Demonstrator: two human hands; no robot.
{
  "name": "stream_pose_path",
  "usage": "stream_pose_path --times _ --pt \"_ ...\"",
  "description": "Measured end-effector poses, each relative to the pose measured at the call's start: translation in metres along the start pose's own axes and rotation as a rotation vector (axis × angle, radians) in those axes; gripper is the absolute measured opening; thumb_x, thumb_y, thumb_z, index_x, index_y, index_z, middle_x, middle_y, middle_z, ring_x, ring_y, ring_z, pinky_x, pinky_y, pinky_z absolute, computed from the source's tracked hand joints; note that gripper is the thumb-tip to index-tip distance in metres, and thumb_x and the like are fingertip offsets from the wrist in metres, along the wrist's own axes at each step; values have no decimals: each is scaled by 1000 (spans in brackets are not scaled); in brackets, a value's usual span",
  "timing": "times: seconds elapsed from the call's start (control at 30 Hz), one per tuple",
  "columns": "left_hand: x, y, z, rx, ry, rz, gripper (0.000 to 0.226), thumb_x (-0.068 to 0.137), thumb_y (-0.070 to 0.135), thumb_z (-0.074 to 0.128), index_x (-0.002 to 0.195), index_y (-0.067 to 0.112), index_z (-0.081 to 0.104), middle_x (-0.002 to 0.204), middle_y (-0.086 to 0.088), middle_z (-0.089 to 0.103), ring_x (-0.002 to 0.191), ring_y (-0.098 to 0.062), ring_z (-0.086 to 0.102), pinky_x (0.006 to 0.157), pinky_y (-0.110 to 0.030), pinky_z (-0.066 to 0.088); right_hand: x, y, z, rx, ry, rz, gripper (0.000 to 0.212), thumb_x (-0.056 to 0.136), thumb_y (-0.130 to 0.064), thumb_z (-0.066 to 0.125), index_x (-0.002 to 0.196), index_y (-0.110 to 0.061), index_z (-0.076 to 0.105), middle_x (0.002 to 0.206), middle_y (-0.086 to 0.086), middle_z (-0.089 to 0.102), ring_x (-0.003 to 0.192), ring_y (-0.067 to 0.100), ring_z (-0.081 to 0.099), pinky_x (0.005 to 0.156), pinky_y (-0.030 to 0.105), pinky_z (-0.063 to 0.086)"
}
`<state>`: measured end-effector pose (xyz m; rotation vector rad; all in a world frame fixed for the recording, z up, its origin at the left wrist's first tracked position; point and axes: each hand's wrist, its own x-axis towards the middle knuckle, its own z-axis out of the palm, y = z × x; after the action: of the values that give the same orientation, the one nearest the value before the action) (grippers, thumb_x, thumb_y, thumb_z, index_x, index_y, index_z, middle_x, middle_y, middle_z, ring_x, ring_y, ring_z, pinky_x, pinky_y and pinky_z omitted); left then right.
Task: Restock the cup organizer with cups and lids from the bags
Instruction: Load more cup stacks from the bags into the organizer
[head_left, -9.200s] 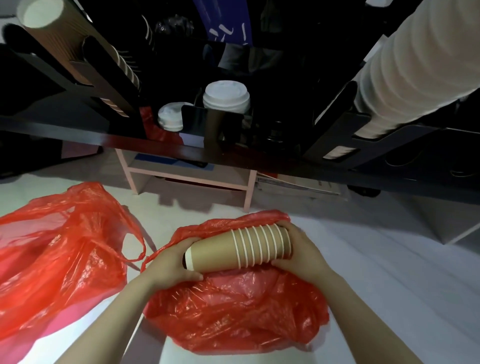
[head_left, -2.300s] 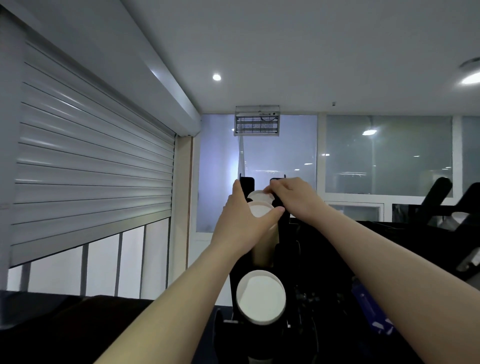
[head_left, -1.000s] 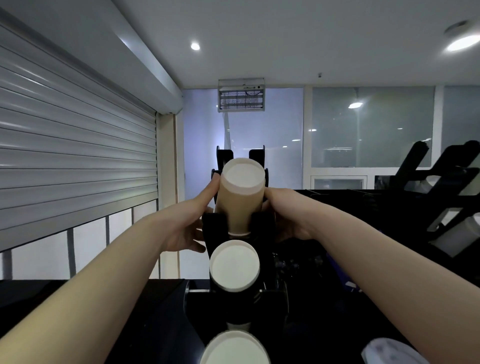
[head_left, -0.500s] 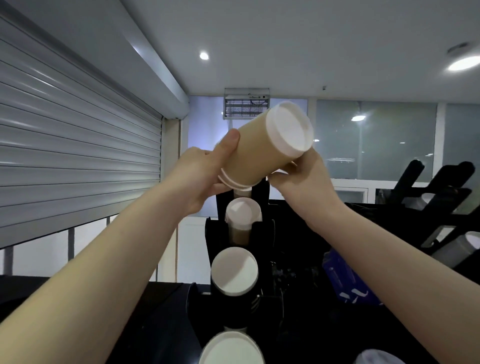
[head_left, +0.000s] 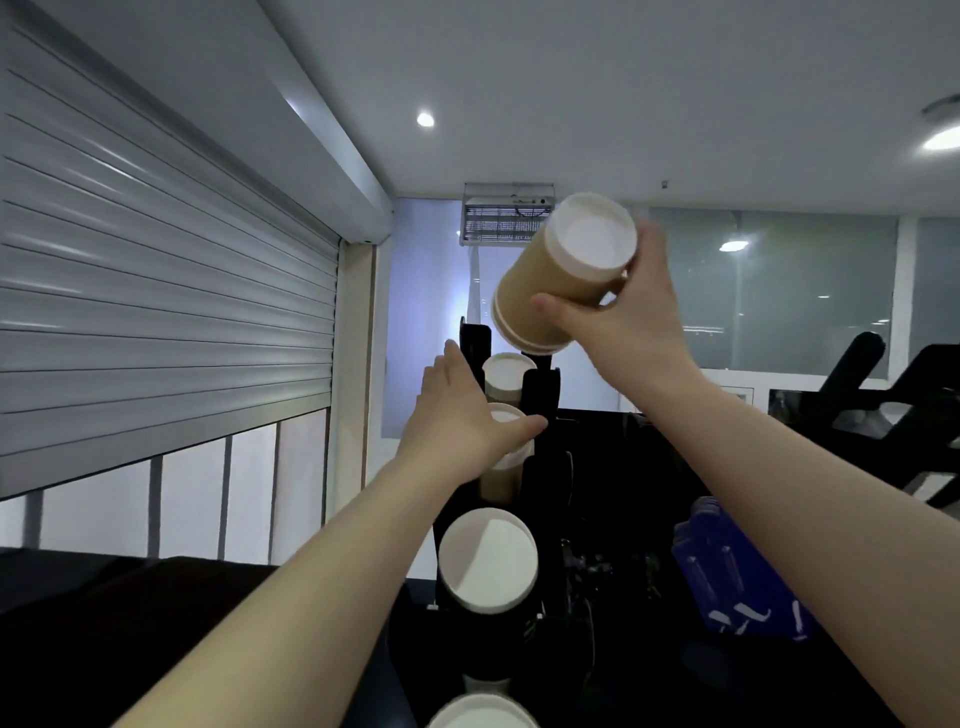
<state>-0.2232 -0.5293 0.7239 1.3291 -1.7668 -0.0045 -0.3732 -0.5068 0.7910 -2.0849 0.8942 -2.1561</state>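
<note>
**A:** Where is the stack?

**B:** The right hand (head_left: 623, 322) grips the stack of brown paper cups (head_left: 550, 280) in the air. It is tilted, with the white base toward the camera and the rims pointing to 7 o'clock, just above the top of the black cup organizer (head_left: 540, 395).

**A:** And the other hand?

**B:** The left hand (head_left: 457, 421) has straight fingers, with the thumb laid across the second cup column (head_left: 506, 457). The top cup column (head_left: 506, 371) sits at its 12 o'clock and the third cup column (head_left: 488, 558) at its 6 o'clock.
</note>
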Motion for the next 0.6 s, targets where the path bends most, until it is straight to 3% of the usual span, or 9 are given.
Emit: stream_pose_path --times 0.13,0.3,0.4,0.6 --pt "-2 1 1 67 -33 -11 123 72 67 63 148 4 -10 159 -10 -4 146 -21 -1 118 -38 13 14 14 25 -128 -93 11 76 67 -26 82 128 -26 38 108 -17 51 99 10 51 75 18 39" --pt "-3 2 0 91 -37 -25 126 70 71 61 148 4 -12 159 -9 -3 146 -21 -1 117 -38 15 24 33 41 -235 -247 101 83 74 -30 76 139 -29 26 110 -10 49 97 15 49 78 25 38" --pt "-3 1 0 76 -52 -42 127 69 72 62 148 7 -14 159 -6 -4 146 -20 1 116 -38 18 23 45 44 -289 -351 133 78 73 -27 77 135 -27 30 107 -8 50 97 16 48 73 21 37" --pt "-3 1 -1 85 -69 -32 127 68 72 61 148 8 -14 159 -4 -5 146 -19 0 116 -38 20 28 54 37 -371 -403 163 78 68 -20 82 129 -19 35 100 -7 50 93 16 49 57 12 33"
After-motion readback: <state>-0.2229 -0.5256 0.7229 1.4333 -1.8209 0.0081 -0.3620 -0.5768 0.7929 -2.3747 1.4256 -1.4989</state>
